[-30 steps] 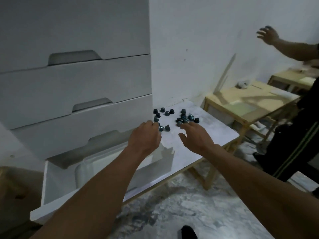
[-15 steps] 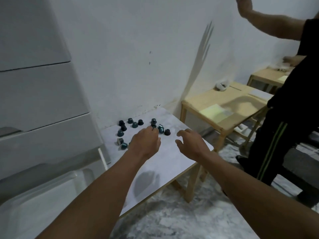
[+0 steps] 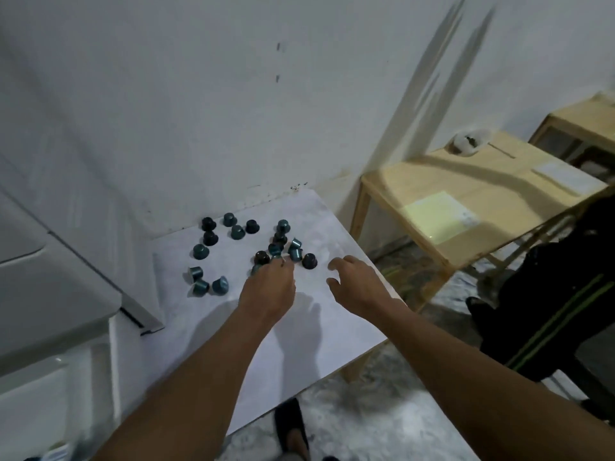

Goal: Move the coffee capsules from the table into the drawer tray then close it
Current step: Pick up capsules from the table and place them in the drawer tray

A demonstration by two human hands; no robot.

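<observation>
Several teal and black coffee capsules lie scattered on the far part of the white marble table. My left hand reaches into the right-hand cluster, its fingers curled down over a teal capsule that peeks out beside them. My right hand hovers just right of a black capsule, with fingers loosely curled and nothing in them. The open drawer with its clear tray shows at the lower left, partly cut off.
A white drawer cabinet stands left of the table against the wall. Light wooden tables stand to the right, and a person in black trousers is beside them. My foot shows below the table's near edge.
My view has swung right and down towards the table, so the cabinet has slid to the left. My left hand has reached further into the capsule cluster. The other person's raised arm has left the view.
</observation>
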